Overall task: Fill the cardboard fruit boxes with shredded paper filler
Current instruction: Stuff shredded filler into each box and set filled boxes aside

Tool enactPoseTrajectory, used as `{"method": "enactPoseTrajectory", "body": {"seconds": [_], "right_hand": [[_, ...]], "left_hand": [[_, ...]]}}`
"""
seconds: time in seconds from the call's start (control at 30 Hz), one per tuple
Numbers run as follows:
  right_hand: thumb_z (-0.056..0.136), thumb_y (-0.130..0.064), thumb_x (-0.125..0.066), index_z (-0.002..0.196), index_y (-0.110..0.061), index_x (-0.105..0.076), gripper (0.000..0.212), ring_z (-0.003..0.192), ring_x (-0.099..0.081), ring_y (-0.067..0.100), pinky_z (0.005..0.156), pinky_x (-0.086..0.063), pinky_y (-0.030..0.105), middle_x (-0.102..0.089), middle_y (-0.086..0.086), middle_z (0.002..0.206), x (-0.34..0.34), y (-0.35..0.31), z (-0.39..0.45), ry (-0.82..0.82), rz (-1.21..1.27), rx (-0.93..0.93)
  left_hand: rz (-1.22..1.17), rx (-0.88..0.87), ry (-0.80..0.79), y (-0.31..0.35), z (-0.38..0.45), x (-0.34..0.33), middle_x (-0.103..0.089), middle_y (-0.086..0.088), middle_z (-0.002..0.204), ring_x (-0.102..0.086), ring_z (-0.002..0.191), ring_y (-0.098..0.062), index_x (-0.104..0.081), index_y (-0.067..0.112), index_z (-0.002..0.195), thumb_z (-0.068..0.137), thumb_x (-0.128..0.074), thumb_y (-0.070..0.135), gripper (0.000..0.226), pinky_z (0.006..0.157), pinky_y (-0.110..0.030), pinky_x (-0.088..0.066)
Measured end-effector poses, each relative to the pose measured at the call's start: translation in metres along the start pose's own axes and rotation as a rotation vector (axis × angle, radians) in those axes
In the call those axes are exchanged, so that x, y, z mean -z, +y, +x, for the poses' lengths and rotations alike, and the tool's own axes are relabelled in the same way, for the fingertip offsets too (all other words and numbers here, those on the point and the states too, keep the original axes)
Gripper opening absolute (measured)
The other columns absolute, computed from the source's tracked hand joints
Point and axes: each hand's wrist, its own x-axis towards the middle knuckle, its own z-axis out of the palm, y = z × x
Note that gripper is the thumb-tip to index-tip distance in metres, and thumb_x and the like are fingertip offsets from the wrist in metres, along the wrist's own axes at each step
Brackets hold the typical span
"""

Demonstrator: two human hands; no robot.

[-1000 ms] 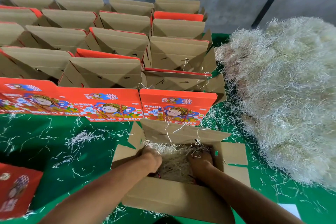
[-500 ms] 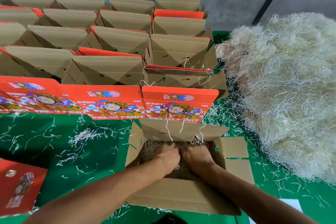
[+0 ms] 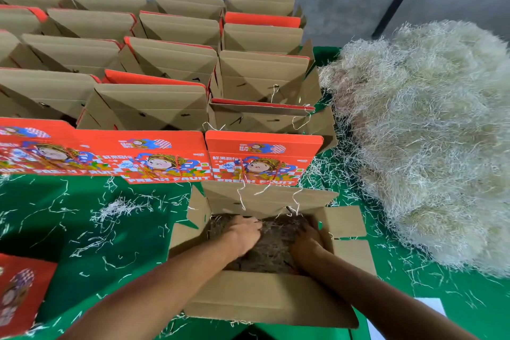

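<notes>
An open cardboard fruit box [image 3: 265,301] stands on the green table right in front of me, its flaps spread. Shredded paper filler [image 3: 271,250] lies packed in its bottom. My left hand [image 3: 242,233] presses down on the filler at the box's left, fingers fairly flat. My right hand [image 3: 305,240] is pushed into the filler at the right side, its fingertips hidden in the shreds. A big heap of pale shredded paper [image 3: 430,141] sits on the table to the right.
Several rows of open red-and-brown fruit boxes [image 3: 171,96] fill the table behind, the front ones [image 3: 262,157] showing printed red faces. A flat red box piece [image 3: 19,292] lies at the lower left. Loose shreds [image 3: 116,210] scatter the green table [image 3: 69,270]. A white sheet [image 3: 430,309] lies lower right.
My hands came together at the box's middle, then spread apart again, pressing the filler lower into the box. The view shifted slightly closer.
</notes>
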Motion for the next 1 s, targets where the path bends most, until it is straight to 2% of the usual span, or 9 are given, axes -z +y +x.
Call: {"method": "enactPoseTrajectory", "body": {"seconds": [0.07,0.17,0.27,0.33,0.4,0.53,0.63,0.83,1.0], "right_hand": [[0.106,-0.035,-0.036,0.153,0.001,-0.026,0.06,0.15,-0.015,0.031,0.121,-0.011,0.027,-0.018,0.019,0.162,-0.001,-0.002,0.0,-0.031,0.094,-0.021],[0.105,-0.041,-0.035,0.155,-0.004,-0.026,0.063,0.151,-0.013,0.032,0.123,-0.009,0.039,-0.019,0.018,0.162,0.006,-0.004,-0.003,-0.077,0.046,-0.017],[0.102,-0.031,-0.043,0.14,-0.007,-0.052,0.046,0.139,-0.039,0.035,0.116,-0.028,0.047,-0.047,0.018,0.148,0.017,-0.004,-0.003,-0.089,0.079,0.019],[0.098,-0.028,-0.047,0.121,-0.012,-0.065,0.033,0.115,-0.061,0.031,0.096,-0.05,0.043,-0.065,0.011,0.125,0.027,0.001,-0.003,0.037,0.208,0.04],[0.096,-0.035,-0.048,0.122,-0.015,-0.063,0.036,0.103,-0.066,0.028,0.08,-0.056,0.038,-0.067,0.007,0.118,0.034,0.002,0.0,0.251,0.326,0.101],[0.094,-0.029,-0.05,0.138,-0.014,-0.055,0.047,0.11,-0.064,0.024,0.082,-0.056,0.036,-0.062,0.005,0.129,0.036,-0.021,0.015,0.644,0.17,0.283],[0.099,-0.017,-0.043,0.144,-0.011,-0.043,0.045,0.133,-0.043,0.031,0.104,-0.041,0.044,-0.042,0.008,0.149,0.033,-0.032,0.027,0.512,0.178,0.374],[0.1,-0.011,-0.045,0.13,-0.007,-0.059,0.033,0.122,-0.053,0.033,0.097,-0.044,0.043,-0.06,0.013,0.132,0.022,-0.02,0.024,0.287,0.039,0.18],[0.103,-0.008,-0.038,0.128,-0.004,-0.06,0.034,0.124,-0.051,0.036,0.097,-0.041,0.043,-0.059,0.019,0.133,0.011,-0.013,0.015,0.067,-0.012,0.028]], "left_hand": [[0.019,0.052,-0.051,-0.007,-0.004,0.003,-0.05,-0.002,0.142,-0.041,0.133,-0.022,-0.061,0.013,0.13,0.097,-0.051,0.006,0.035,0.099,-0.046,-0.047],[0.061,0.116,-0.139,-0.015,-0.011,-0.001,-0.047,-0.005,0.146,-0.038,0.138,-0.022,-0.057,0.014,0.135,0.101,-0.044,0.008,0.037,0.107,-0.043,-0.041],[0.1,0.094,-0.148,-0.02,-0.024,-0.006,-0.037,-0.005,0.153,-0.029,0.143,-0.023,-0.049,0.016,0.142,0.097,-0.056,0.027,0.047,0.115,-0.043,-0.025],[0.043,0.037,0.02,-0.022,-0.032,-0.006,-0.041,-0.008,0.148,-0.033,0.139,-0.026,-0.047,0.014,0.141,0.09,-0.063,0.027,0.054,0.114,-0.046,-0.025],[0.029,0.01,0.153,-0.021,-0.036,-0.004,-0.045,-0.012,0.144,-0.037,0.135,-0.03,-0.045,0.011,0.141,0.087,-0.066,0.021,0.059,0.111,-0.049,-0.029],[0.072,0.133,-0.032,-0.014,-0.032,-0.003,-0.052,-0.011,0.139,-0.041,0.132,-0.029,-0.057,0.014,0.132,0.086,-0.07,0.022,0.049,0.11,-0.048,-0.029],[0.043,0.156,-0.171,-0.017,-0.026,-0.009,-0.051,-0.006,0.142,-0.042,0.134,-0.026,-0.057,0.018,0.133,0.088,-0.069,0.023,0.048,0.109,-0.043,-0.033],[0.136,0.187,-0.306,-0.018,-0.018,-0.018,-0.05,-0.005,0.145,-0.043,0.135,-0.025,-0.053,0.018,0.137,0.094,-0.059,0.025,0.043,0.109,-0.041,-0.032],[0.239,0.127,-0.306,-0.021,-0.018,-0.026,-0.04,-0.002,0.151,-0.03,0.139,-0.021,-0.046,0.023,0.142,0.098,-0.05,0.032,0.045,0.111,-0.042,-0.019]]}}
